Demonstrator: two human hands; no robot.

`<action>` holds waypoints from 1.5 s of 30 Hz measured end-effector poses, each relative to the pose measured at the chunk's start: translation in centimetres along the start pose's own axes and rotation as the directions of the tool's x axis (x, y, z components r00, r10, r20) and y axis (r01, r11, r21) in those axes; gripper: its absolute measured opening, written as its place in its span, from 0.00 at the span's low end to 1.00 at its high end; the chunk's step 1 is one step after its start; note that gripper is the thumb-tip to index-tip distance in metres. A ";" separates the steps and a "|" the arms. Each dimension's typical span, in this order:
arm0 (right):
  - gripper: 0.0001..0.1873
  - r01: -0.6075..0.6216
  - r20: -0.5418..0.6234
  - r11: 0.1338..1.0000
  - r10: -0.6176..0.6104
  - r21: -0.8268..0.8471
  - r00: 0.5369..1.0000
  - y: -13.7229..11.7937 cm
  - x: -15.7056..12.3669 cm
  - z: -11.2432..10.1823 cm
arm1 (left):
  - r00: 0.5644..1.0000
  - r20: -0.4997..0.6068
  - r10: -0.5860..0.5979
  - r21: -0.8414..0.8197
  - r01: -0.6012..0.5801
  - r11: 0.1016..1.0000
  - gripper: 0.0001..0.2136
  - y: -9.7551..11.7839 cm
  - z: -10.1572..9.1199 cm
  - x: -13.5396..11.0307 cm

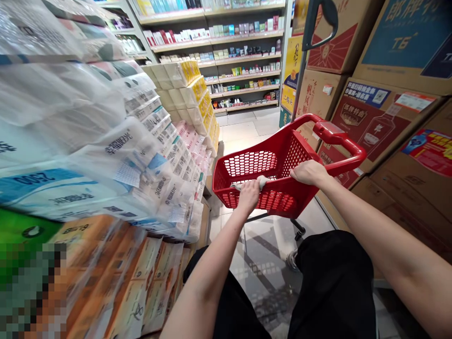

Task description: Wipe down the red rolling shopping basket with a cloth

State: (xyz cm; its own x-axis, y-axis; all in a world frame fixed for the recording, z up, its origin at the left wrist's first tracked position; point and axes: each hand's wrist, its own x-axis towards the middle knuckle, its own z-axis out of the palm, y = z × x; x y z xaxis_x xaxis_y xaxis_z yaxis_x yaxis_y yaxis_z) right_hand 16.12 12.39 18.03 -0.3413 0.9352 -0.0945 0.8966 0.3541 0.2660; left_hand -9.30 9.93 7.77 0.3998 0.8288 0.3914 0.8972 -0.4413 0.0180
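A red plastic shopping cart (pixel 303 197) stands in front of me in the aisle, turned so its long side faces me. My left hand (pixel 249 194) is closed over the near top rim of its basket, with a whitish cloth (pixel 262 181) bunched under the fingers against the rim. Farther right along that same rim, my right hand (pixel 309 172) grips the edge, fingers curled over it. The cart's red push handle (pixel 332 133) rises beyond my right hand, untouched. Most of the cloth is hidden by my left hand.
Stacked tissue packs (pixel 141 165) line the left side, with orange-and-cream packs (pixel 141 278) below. Cardboard cartons (pixel 381 117) are piled on the right. A dark handle on a pole (pixel 305 61) stands by them. Shelves (pixel 219 44) of small boxes and bottles cross the far end of the tiled floor (pixel 243 127).
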 end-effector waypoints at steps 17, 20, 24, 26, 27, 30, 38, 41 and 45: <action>0.33 -0.036 -0.019 0.999 0.036 0.019 0.999 1.4 -0.2 0.2 | 1.000 0.003 0.002 -0.250 -0.001 0.968 0.15 -12.9 -0.4 -5.5; 0.32 -0.040 -0.031 0.999 0.040 0.013 0.999 1.4 -0.1 0.3 | 0.998 -0.036 -0.042 -0.341 0.027 0.940 0.15 -13.8 -0.4 -6.4; 0.32 -0.024 -0.039 1.000 0.024 0.003 0.999 1.3 0.0 0.2 | 0.981 -0.060 -0.185 -0.411 0.144 0.900 0.15 -13.0 -0.2 -6.4; 0.32 -0.020 -0.037 1.000 0.020 0.001 0.999 1.3 0.0 0.2 | 0.982 -0.039 -0.184 -0.400 0.153 0.903 0.15 -12.7 -0.4 -6.3; 0.32 -0.022 -0.037 1.000 0.022 0.001 0.999 1.3 -0.1 0.2 | 0.987 -0.020 -0.157 -0.381 0.138 0.914 0.15 -12.6 -0.6 -6.2; 0.31 -0.022 -0.027 1.000 0.022 0.003 0.999 1.4 -0.2 0.2 | 0.997 0.056 -0.060 -0.276 0.073 0.958 0.17 -12.5 -1.3 -5.8; 0.31 -0.012 -0.023 1.000 0.012 0.006 1.000 1.6 -0.5 0.2 | 0.973 0.232 -0.015 -0.044 0.026 0.999 0.11 -11.3 -2.4 -3.8; 0.31 -0.016 -0.025 1.000 0.016 0.008 1.000 1.7 -0.6 0.2 | 0.976 0.217 -0.020 -0.084 0.039 0.996 0.11 -11.1 -2.3 -3.5; 0.31 -0.021 -0.028 1.000 0.021 0.012 0.999 2.0 -0.7 0.3 | 0.991 0.117 -0.066 -0.315 0.100 0.944 0.08 -10.2 -2.2 -3.9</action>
State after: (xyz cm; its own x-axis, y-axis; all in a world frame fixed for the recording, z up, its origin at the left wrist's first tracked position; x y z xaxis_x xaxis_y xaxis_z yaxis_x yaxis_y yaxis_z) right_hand 18.25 12.48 18.32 -0.3298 0.9420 -0.0620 0.9069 0.3343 0.2564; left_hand -20.47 10.44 8.04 0.3586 0.8907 0.2792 0.8276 -0.4417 0.3463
